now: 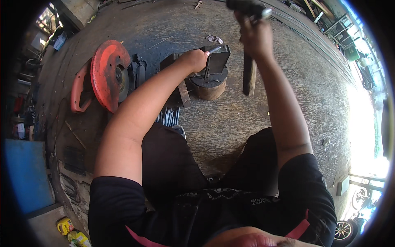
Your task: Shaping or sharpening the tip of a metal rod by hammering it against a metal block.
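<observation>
My right hand (258, 40) is raised at the upper right, its fingers wrapped round a hammer (249, 76). The wooden handle points downward, and the dark head is at the picture's top edge. Further left and lower, my left hand (196, 61) is closed on a short grey metal rod (214, 50). The rod's free end lies over a dark metal anvil block (219, 62); whether it touches cannot be told. Beneath the block stands a round wooden stump (210, 89). A flat metal bar (184, 94) sticks out beside the stump, partly hidden by my left forearm.
An orange-red cut-off saw (106, 74) with a disc blade stands left of my left arm. Several metal rods (169, 116) lie near my left knee. A blue panel (29, 177) is at the far left, and a wheel (343, 230) at the lower right.
</observation>
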The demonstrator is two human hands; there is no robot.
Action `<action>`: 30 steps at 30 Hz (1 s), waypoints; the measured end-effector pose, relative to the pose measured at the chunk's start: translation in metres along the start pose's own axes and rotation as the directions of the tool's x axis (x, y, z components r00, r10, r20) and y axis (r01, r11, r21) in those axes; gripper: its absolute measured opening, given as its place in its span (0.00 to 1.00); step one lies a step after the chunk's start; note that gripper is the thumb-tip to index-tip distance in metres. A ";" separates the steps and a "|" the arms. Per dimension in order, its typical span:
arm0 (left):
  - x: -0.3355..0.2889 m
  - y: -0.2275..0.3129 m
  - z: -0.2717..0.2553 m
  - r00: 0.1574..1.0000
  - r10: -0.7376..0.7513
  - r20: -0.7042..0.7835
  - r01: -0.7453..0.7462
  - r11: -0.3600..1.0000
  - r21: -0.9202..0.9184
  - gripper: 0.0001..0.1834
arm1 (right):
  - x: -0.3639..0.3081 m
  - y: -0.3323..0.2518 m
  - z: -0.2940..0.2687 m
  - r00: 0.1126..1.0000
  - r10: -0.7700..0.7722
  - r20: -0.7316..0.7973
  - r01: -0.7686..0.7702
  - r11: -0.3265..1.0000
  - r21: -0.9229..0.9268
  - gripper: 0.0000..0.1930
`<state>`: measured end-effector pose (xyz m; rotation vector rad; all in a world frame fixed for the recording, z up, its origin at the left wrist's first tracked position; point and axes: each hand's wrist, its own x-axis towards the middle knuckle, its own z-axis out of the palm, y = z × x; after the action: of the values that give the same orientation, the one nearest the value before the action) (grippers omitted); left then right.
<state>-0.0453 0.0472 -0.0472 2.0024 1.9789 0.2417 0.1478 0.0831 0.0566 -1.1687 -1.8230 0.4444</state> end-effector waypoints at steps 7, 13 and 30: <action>-0.004 -0.014 0.003 1.000 -0.009 -0.024 0.011 0.997 0.072 0.28 | -0.021 0.050 0.035 0.908 0.281 0.311 -0.158 0.917 -0.367 0.30; -0.023 -0.002 -0.006 0.977 0.081 -0.195 -0.049 0.985 0.163 0.21 | -0.001 -0.010 -0.013 0.999 -0.044 -0.017 0.043 0.994 -0.099 0.26; -0.028 0.002 0.003 0.945 0.162 -0.284 -0.088 0.963 0.256 0.19 | 0.001 -0.036 -0.020 0.995 0.076 -0.068 -0.068 0.991 0.115 0.21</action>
<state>-0.0426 0.0193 -0.0469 2.3725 2.1516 0.3753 0.1447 0.0633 0.0930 -1.1604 -1.6766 0.5332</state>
